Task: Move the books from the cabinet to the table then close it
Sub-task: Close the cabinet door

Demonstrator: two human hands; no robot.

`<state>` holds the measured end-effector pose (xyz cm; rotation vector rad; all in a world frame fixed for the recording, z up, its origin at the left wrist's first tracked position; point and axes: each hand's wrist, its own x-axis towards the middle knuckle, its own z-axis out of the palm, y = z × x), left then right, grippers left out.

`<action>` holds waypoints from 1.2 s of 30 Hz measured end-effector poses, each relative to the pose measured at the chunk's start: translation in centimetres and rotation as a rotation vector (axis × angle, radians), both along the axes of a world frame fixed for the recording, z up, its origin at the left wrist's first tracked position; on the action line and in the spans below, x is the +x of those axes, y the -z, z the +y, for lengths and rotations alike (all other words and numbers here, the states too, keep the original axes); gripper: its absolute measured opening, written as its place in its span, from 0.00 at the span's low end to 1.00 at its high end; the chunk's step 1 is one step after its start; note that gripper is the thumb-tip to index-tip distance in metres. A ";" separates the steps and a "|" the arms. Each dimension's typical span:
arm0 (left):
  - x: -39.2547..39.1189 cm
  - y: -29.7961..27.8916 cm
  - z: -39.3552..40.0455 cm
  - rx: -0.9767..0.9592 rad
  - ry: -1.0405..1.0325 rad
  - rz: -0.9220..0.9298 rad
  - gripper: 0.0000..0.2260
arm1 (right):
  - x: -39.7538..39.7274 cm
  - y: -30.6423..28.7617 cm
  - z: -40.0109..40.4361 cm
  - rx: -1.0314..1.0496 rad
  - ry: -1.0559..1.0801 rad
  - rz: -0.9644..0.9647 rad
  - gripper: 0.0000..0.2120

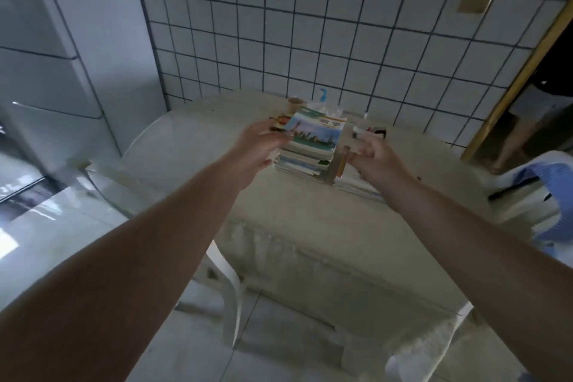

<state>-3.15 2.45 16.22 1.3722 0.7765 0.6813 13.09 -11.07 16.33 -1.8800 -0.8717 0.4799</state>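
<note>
A stack of books [313,146] stands on the table [297,226], which is covered with a pale cloth. The top book has a blue cover with a city skyline. My left hand [257,149] is at the stack's left side with fingers spread, touching or just off the books. My right hand [375,158] is at the stack's right side, fingers loosely curled over a flatter pile of papers [356,183]. Neither hand clearly grips anything. The cabinet is not identifiable in view.
A white tiled wall [310,25] rises behind the table. Small items [372,132] lie behind the books. A white plastic chair [226,282] is tucked under the table's near left. Another chair with blue cloth [539,192] stands right. A pale appliance [46,71] fills the left.
</note>
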 end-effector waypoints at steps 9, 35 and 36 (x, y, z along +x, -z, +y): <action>-11.0 6.8 -4.5 -0.201 -0.356 0.006 0.27 | -7.4 6.5 2.6 -0.205 -0.405 0.075 0.31; -42.5 17.2 -54.3 -0.502 -1.778 -0.181 0.27 | -50.2 16.6 -22.7 -0.552 -1.836 -0.104 0.32; -43.2 17.0 -56.9 -0.498 -1.847 -0.187 0.27 | -52.3 16.5 -25.1 -0.534 -1.910 -0.120 0.32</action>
